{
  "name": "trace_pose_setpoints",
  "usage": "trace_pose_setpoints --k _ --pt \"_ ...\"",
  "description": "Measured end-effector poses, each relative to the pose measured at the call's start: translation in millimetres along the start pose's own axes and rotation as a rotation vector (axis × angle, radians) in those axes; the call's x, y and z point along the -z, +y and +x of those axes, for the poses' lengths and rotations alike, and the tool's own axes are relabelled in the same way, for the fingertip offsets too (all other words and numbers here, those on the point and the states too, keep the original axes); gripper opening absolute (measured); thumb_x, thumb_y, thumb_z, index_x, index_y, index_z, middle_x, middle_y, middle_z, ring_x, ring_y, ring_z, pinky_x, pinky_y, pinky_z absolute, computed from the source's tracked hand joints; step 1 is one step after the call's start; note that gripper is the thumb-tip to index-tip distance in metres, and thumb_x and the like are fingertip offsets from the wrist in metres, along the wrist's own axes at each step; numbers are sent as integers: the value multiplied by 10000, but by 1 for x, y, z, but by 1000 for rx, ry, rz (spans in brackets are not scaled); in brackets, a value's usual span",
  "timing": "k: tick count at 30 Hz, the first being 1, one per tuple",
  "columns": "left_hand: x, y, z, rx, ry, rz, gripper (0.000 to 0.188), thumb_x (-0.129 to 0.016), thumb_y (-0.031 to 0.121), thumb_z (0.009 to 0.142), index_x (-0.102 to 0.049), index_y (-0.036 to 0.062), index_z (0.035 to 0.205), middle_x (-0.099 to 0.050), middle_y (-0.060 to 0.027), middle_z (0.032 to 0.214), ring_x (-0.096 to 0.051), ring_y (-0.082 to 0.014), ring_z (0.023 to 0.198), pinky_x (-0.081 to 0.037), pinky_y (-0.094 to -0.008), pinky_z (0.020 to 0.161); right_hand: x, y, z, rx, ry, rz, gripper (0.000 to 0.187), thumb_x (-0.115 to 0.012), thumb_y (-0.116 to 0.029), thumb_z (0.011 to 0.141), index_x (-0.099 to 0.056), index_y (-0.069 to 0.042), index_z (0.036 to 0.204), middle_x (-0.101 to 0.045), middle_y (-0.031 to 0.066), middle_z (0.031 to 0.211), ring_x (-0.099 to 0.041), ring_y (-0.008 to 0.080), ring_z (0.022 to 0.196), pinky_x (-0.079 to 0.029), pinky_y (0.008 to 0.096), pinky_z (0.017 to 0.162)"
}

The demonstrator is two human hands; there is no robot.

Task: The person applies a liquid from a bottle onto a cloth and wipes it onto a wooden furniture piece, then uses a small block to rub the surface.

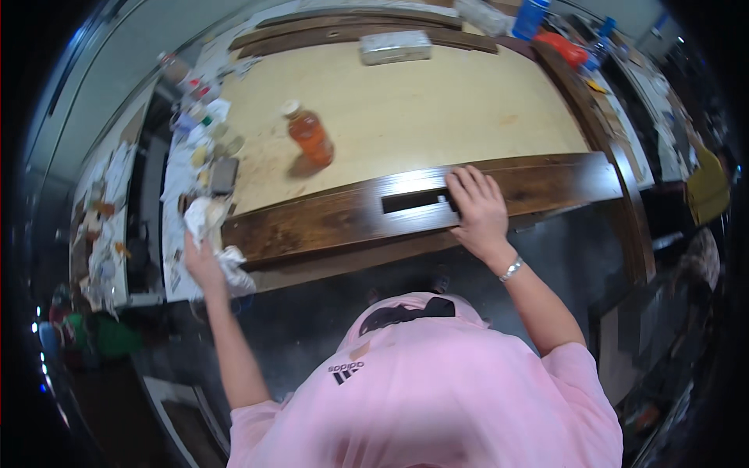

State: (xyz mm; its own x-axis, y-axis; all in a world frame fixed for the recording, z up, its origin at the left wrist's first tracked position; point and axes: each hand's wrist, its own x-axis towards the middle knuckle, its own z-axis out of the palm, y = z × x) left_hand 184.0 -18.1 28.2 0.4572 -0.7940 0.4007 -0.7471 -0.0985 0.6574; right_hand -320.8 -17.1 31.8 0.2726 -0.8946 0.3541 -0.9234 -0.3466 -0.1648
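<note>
A long, dark brown wooden board (320, 222) with a rectangular slot lies across the near side of the pale table. My right hand (477, 209) rests on the board just right of the slot, its fingers stretched over the top face. At the board's left end, my left hand (203, 261) is closed on a crumpled white cloth (204, 217); its fingers are partly hidden. More crumpled white material (236, 269) hangs by the table edge beside that hand. Light glints off the board near the slot and at its right end.
On the pale tabletop (406, 117) stands a capped bottle of orange-brown liquid (312, 139). A wrapped white block (395, 48) and dark wooden strips (328, 35) lie at the back. Bottles and small items crowd the left ledge. Another dark strip (581, 97) borders the right side.
</note>
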Motion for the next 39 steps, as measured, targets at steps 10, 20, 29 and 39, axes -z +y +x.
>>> trace_pose_setpoints --k 10,20,29,39 --pt "4 120 -83 -438 110 -238 424 -619 -64 833 -563 -79 1252 -643 -208 1116 -648 -313 996 -486 -375 903 52 6 49 25 -115 251 318 -847 -117 606 -708 -28 878 -709 131 840 -690 328 762 -538 369 690" --pt "-54 149 -78 -331 -138 -278 505 -685 -9 743 -583 -28 1237 -633 -207 1165 -629 -392 1046 -502 -437 916 34 15 84 299 -393 136 758 -831 -462 646 -584 -35 1221 -503 193 1345 -474 373 1243 -475 448 962" --pt "-62 54 -49 -362 -88 280 413 -634 134 809 -563 14 1197 -604 -191 1105 -592 -393 959 -464 -486 848 17 13 52 248 -267 209 985 -908 -362 521 -490 -38 1352 -540 147 1315 -496 339 1229 -370 440 1072" --pt "-50 140 -62 -24 147 -287 285 -567 -28 908 -598 -28 1192 -675 -85 989 -618 -146 859 -496 -304 782 13 13 61 250 -262 235 912 -891 -321 554 -502 -59 1338 -539 129 1296 -489 331 1223 -365 450 1064"
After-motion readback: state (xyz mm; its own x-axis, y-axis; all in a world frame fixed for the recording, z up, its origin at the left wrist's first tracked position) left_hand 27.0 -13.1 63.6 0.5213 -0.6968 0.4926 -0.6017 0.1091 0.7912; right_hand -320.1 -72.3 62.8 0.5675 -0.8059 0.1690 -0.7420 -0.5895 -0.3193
